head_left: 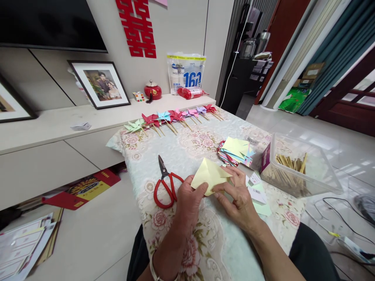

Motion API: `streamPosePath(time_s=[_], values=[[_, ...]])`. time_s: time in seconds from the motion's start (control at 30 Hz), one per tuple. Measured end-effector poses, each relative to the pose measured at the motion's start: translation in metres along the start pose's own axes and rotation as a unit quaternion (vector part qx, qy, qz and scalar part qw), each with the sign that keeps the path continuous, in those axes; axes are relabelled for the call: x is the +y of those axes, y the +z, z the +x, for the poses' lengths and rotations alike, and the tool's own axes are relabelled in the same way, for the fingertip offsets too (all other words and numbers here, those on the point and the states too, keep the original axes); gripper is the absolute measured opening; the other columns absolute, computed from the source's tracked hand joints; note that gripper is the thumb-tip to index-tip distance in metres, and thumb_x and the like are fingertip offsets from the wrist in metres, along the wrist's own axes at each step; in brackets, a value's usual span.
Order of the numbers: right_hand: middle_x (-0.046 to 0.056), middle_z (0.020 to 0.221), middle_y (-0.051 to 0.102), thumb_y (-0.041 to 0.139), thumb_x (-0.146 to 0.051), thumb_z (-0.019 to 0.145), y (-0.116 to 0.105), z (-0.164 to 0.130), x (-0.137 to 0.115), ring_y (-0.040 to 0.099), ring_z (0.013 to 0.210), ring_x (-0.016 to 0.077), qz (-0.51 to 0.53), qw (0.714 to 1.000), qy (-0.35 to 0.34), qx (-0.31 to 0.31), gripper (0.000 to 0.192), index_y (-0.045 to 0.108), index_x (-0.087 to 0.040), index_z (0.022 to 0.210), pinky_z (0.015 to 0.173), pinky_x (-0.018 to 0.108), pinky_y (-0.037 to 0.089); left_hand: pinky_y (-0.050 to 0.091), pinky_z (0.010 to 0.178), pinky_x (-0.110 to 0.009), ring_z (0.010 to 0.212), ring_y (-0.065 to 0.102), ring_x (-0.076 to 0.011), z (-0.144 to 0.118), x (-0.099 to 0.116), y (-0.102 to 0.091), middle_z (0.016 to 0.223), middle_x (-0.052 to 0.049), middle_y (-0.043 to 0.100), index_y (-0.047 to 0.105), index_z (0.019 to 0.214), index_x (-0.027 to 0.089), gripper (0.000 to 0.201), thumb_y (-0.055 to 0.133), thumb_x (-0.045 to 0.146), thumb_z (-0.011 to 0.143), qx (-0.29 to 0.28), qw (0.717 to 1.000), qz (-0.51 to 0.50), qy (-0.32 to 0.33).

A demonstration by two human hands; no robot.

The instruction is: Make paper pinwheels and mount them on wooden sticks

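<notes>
Between my hands is a pale yellow sheet of paper (208, 176), held up over the table and showing crease lines and a cut flap at its right. My left hand (190, 201) pinches its lower left edge, thumb on top. At the right side, my right hand (236, 195) has its fingers curled around the paper's edge and flap. Red-handled scissors (165, 183) lie to the left, blades slightly apart. Beyond my right hand sits a stack of cut coloured papers (236, 148), yellow on top.
Finished paper pinwheels (164, 116) on sticks line the table's far edge. A clear plastic box (304, 168) of wooden sticks (291, 163) stands at right. Green paper and small white packets (257, 194) lie beside my right hand. A flowered cloth (205, 138) covers the table.
</notes>
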State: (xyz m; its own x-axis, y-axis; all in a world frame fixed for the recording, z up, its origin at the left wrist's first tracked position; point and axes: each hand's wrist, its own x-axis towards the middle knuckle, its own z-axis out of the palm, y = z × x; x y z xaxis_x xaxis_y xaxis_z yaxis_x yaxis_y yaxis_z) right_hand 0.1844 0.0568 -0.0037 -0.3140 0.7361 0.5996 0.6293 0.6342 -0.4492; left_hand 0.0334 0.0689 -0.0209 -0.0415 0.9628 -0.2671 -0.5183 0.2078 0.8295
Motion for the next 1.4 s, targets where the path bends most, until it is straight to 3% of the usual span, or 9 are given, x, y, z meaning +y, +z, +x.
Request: streamPosePath(time_s=[0.4, 0.57, 0.83, 1.07, 1.4], values=[[0.008, 0.104, 0.057, 0.057, -0.016, 0.09, -0.001, -0.001, 0.002, 0.042, 0.121, 0.033, 0.02, 0.999, 0.036, -0.013, 0.012, 0.066, -0.023, 0.087, 0.098, 0.053, 0.039, 0.05, 0.061, -0.026, 0.069, 0.065, -0.0173, -0.003, 0.013, -0.003, 0.08, -0.006, 0.074, 0.07, 0.092, 0.012, 0.043, 0.087, 0.027, 0.055, -0.029, 0.998, -0.023, -0.057], [0.009, 0.111, 0.056, 0.058, -0.017, 0.09, -0.003, -0.001, 0.003, 0.042, 0.12, 0.0317, 0.034, 0.998, 0.049, -0.014, 0.011, 0.067, -0.022, 0.087, 0.098, 0.052, 0.038, 0.044, 0.054, -0.023, 0.061, 0.059, -0.0128, -0.001, 0.013, -0.008, 0.077, -0.004, 0.072, 0.071, 0.091, 0.012, 0.043, 0.087, 0.027, 0.054, -0.04, 0.998, 0.003, -0.055], [0.009, 0.123, 0.057, 0.058, -0.017, 0.089, -0.004, -0.001, 0.004, 0.041, 0.126, 0.033, 0.044, 0.998, 0.036, -0.039, 0.01, 0.066, -0.023, 0.086, 0.102, 0.054, 0.037, 0.044, 0.057, -0.023, 0.062, 0.06, -0.0145, -0.004, 0.017, -0.009, 0.077, -0.007, 0.075, 0.076, 0.096, 0.01, 0.04, 0.083, 0.03, 0.061, -0.106, 0.991, 0.019, -0.077], [0.01, 0.128, 0.058, 0.057, -0.016, 0.091, -0.002, -0.001, 0.005, 0.041, 0.13, 0.0331, 0.047, 0.997, 0.035, -0.05, 0.012, 0.065, -0.023, 0.086, 0.103, 0.057, 0.037, 0.046, 0.05, -0.024, 0.059, 0.059, -0.0164, 0.002, 0.007, -0.014, 0.072, -0.006, 0.073, 0.078, 0.095, 0.012, 0.039, 0.081, 0.035, 0.064, -0.083, 0.989, 0.11, -0.056], [0.01, 0.137, 0.057, 0.057, -0.02, 0.091, -0.001, -0.002, 0.003, 0.04, 0.129, 0.0342, 0.039, 0.994, 0.085, -0.06, 0.013, 0.065, -0.022, 0.082, 0.101, 0.057, 0.037, 0.048, 0.052, -0.023, 0.06, 0.056, -0.0155, -0.003, 0.006, -0.009, 0.069, -0.005, 0.07, 0.077, 0.092, 0.012, 0.031, 0.073, 0.032, 0.069, -0.093, 0.986, 0.131, -0.051]])
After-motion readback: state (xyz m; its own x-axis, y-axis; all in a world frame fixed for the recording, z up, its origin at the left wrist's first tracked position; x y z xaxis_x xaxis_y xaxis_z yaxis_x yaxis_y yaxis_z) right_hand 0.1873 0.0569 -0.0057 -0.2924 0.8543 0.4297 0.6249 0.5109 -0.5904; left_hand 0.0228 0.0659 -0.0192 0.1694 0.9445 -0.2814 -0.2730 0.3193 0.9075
